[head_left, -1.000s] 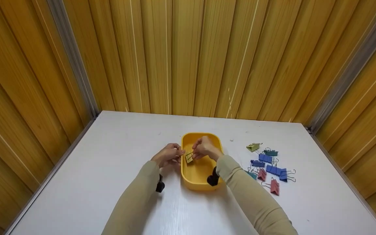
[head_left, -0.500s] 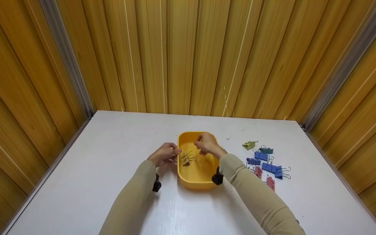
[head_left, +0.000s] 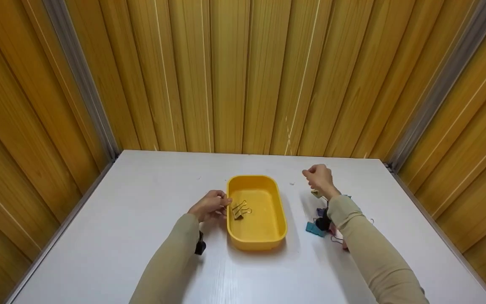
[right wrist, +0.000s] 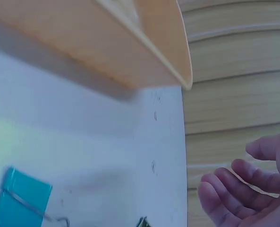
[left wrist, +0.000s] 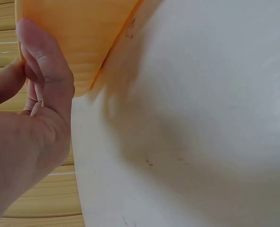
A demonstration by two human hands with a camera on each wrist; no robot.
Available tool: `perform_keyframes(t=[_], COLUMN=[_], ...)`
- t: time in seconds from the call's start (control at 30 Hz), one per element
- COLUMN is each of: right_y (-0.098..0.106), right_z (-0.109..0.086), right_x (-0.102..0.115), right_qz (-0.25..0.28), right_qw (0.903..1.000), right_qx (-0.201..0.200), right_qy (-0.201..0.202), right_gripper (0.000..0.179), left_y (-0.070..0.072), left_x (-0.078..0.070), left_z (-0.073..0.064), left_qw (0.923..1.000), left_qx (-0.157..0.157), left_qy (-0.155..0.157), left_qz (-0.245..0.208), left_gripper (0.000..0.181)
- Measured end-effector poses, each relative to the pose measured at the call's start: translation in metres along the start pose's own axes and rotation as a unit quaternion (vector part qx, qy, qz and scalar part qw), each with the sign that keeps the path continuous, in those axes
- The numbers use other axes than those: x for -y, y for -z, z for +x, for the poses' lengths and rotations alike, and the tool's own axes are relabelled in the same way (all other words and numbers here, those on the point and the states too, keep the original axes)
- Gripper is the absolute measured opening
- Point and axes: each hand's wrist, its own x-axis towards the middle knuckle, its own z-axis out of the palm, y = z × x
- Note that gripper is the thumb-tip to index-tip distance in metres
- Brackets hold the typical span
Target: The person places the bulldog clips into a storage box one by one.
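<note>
In front of you, a far wall (head_left: 226,76) of yellow-brown, wood-grained panels rises to the top of the view, its upright seams broken by thin pale streaks. To your left and right, a left wall (head_left: 28,126) and a right wall (head_left: 458,147) show the same grain. Grey metal-looking posts, a left post (head_left: 85,80) and a right post (head_left: 441,84), mark the corners. Your white counter (head_left: 163,181) reaches nearly to the far wall, with small dark marks (left wrist: 149,162) on its top and a soft sheen of light (head_left: 222,287) at the near side.
</note>
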Motion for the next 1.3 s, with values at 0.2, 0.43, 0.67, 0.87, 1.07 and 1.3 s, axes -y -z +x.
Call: perform_keyframes(t=[0.2,0.43,0.67,0.87,1.07,1.3], right_y=[0.017,0.010,0.004,0.004,0.001,-0.003], right_z=[0.004,0.010,0.007,0.001,-0.001,-0.003], right_x=[-0.032,-0.045,-0.055,-0.059,-0.060,-0.063], right_qz=[-0.082,-0.158,-0.183,-0.180,-0.129,-0.075], right_qw=[0.9933,0.9864,0.9817,0.9807,0.9892,0.9950], right_qx=[-0.081,-0.019,-0.004,0.000,0.004,-0.010], right_qy=[-0.002,-0.044,-0.053,-0.076,-0.069,-0.065], right_gripper=[0.033,0.032,0.024,0.028,0.025,0.028], left_y=[-0.001,0.004,0.001,0.000,-0.001,-0.004], left_x=[-0.005,-0.006,-0.002,-0.002,-0.001,-0.004], left_z=[-0.003,-0.010,-0.008,-0.006,-0.007,-0.004], left_qw=[1.0000,1.0000,1.0000,0.9999,1.0000,0.9999], left_qx=[0.003,-0.005,-0.004,-0.007,-0.008,-0.015], left_qy=[0.006,-0.001,-0.001,0.004,0.001,0.006], left_qz=[0.002,0.006,0.008,0.015,0.005,0.006], left_gripper=[0.013,0.013,0.012,0.012,0.014,0.013])
